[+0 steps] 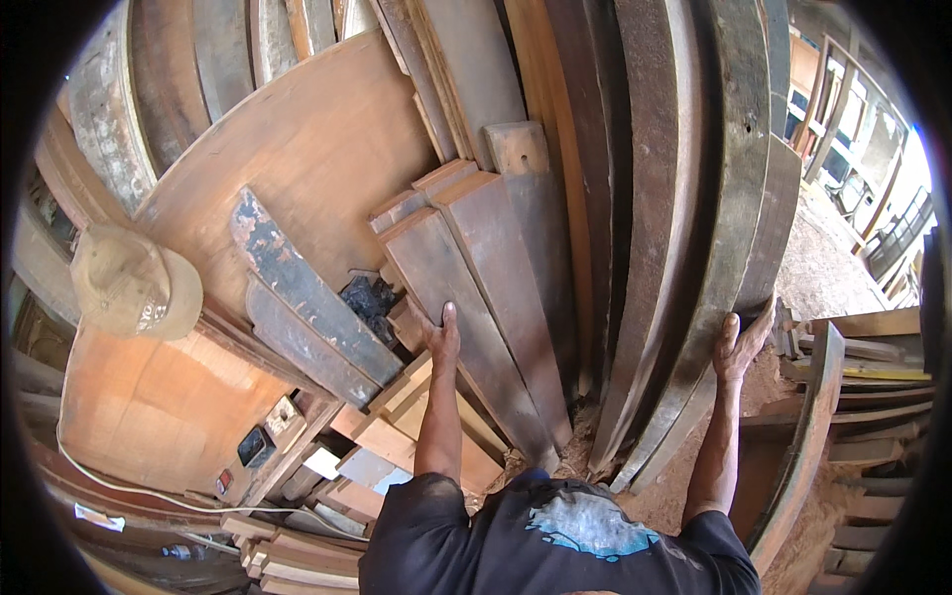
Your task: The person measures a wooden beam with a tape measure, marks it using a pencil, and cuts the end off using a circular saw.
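My left hand point(443, 337) grips the left edge of a short reddish-brown plank point(461, 307), its thumb on the front face and its fingers at the side. That plank leans upright, with a second thick brown plank point(506, 268) close on its right. My right hand point(739, 347) is at the right edge of a tall, weathered grey-brown board point(729, 198). There the thumb presses the face, and the fingers reach round the edge, partly hidden. Between my hands lean several long dark boards point(645, 198). A grey board with a small hole point(524, 154) stands behind the short planks.
A large curved plywood sheet point(317, 139) leans at the back left, near a hanging tan cap point(129, 283). Peeling blue-grey boards point(302, 278) slant beside it. Cut lumber point(297, 555) lies stacked at lower left. A curved timber point(808, 436) stands at right, near stacked boards point(878, 426).
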A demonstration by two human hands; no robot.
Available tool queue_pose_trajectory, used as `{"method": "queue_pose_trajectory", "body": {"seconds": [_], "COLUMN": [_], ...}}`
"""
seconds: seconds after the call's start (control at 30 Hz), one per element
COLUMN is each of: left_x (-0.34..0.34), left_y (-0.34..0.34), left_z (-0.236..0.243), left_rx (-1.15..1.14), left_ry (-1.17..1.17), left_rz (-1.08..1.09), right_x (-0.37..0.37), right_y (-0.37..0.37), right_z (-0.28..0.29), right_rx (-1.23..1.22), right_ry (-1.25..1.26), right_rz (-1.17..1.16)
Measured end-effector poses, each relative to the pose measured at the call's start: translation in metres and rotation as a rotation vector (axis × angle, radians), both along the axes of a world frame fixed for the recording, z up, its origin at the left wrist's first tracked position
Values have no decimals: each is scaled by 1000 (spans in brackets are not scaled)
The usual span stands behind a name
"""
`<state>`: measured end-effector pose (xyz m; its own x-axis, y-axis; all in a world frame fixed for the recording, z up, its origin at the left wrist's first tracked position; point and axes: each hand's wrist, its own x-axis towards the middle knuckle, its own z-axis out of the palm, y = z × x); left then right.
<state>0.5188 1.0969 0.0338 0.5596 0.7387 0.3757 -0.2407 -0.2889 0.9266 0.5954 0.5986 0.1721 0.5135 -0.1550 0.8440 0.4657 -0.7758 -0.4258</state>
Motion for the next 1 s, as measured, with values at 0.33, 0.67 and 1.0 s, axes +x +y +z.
{"method": "queue_pose_trajectory", "body": {"seconds": [0.33,0.67,1.0], "left_x": [6,4,3], "left_y": [26,-1,72], "left_z": [-30,-3,-31], "left_rx": [124,77,193], "left_ry": [58,234,510], "left_rz": [-40,-25,60], "right_x": [5,-17,-141], "right_y": [3,5,-24], "right_z": [-9,5,-247], "right_rx": [-49,113,569], "right_ry": [-20,171,819], "right_rz": [-40,-95,-275]}}
